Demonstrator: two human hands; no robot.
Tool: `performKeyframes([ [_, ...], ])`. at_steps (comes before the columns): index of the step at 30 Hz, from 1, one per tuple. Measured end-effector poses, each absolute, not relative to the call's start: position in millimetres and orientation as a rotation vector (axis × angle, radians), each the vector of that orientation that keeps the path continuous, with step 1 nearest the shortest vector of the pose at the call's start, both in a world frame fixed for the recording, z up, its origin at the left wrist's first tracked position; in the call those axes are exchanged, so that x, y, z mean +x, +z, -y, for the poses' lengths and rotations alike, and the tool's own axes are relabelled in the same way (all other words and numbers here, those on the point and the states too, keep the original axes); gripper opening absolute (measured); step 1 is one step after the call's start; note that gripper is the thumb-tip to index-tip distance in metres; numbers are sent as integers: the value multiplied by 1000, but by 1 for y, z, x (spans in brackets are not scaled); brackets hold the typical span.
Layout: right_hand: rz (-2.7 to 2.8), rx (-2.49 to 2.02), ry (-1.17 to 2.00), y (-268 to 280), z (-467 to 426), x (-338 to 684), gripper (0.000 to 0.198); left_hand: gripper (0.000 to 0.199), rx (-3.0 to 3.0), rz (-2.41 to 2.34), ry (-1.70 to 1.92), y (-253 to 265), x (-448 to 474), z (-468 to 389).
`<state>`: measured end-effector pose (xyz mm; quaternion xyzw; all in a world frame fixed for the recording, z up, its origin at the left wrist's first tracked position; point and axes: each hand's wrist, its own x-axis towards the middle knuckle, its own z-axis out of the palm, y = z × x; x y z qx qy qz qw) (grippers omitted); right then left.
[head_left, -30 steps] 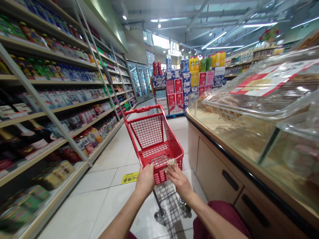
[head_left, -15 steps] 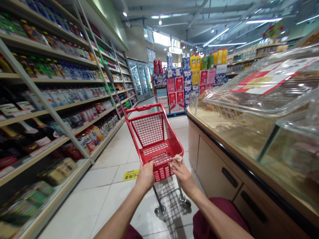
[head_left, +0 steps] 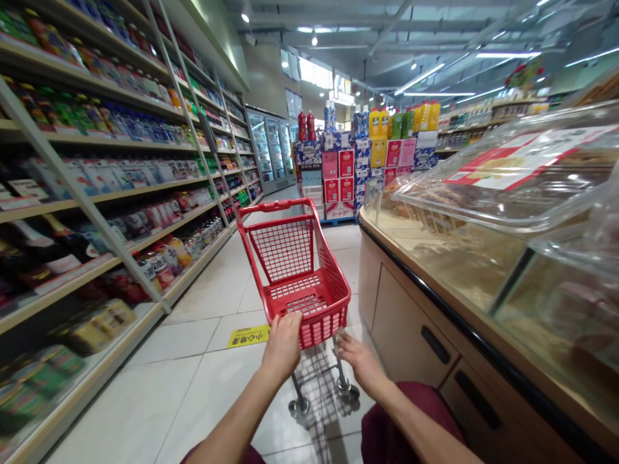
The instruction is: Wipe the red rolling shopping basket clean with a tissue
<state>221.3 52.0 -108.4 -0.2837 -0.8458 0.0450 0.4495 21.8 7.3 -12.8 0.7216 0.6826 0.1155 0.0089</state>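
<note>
A red plastic shopping cart [head_left: 309,290] stands in front of me, its handle bar at the far end and its basket holding nothing I can see. My left hand [head_left: 284,341] is closed over the near rim, left of its middle. My right hand [head_left: 360,361] is just below the basket's near right corner, beside a grey front leg. Its fingers are bent together; something small and pale seems to be at the fingertips, too unclear to name. Two front wheels [head_left: 298,406] rest on the floor below.
Drink shelves [head_left: 111,138] line the left side. On the right runs a wooden display counter [head_left: 401,303] with glass and clear plastic food boxes [head_left: 503,171]. Stacked cartons [head_left: 338,177] stand ahead, with fridges [head_left: 273,148] beyond. A yellow floor sticker [head_left: 247,336] lies left of the cart.
My right hand has come off the cart's near right corner and dropped lower, with the pale thing now barely visible. My left hand stays on the rim. The cart appears slightly further left in view.
</note>
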Motion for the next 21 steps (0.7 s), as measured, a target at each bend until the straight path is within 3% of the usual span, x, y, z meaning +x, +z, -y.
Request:
performKeyframes([
  [5, 1790, -850, 56, -89, -66, 227, 32, 54, 2264, -2157, 395, -15, 22, -8],
  [12, 1988, -918, 114, -121, -61, 225, 33, 52, 2301, -2121, 433, -18, 20, -6],
  [18, 1657, -940, 84, -82, -79, 229, 28, 52, 2271, -2144, 462, -18, 19, -6],
  [21, 1723, -994, 199, -98, -79, 222, 29, 49, 2285, -2137, 475, -16, 19, -6],
])
